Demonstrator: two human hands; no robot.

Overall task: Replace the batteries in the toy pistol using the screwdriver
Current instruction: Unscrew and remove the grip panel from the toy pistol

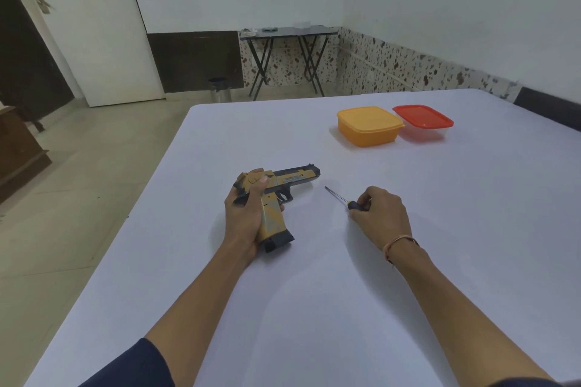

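The toy pistol [290, 181] is yellow and black, and its barrel points right over the white table [314, 292]. My left hand [243, 217] grips it around the rear of the slide and the handle, thumb on top. To its right, my right hand [382, 214] holds the dark handle of a small screwdriver [338, 196]. The thin metal shaft points up and left toward the pistol, its tip a short gap from the trigger guard. Most of the screwdriver's handle is hidden inside my fingers. No batteries are in sight.
Two closed plastic boxes stand at the far right of the table: a yellow box [367, 126] and a red-lidded box [423, 121] touching it. The table's left edge runs diagonally beside my left arm. A folding table [287, 33] stands by the far wall.
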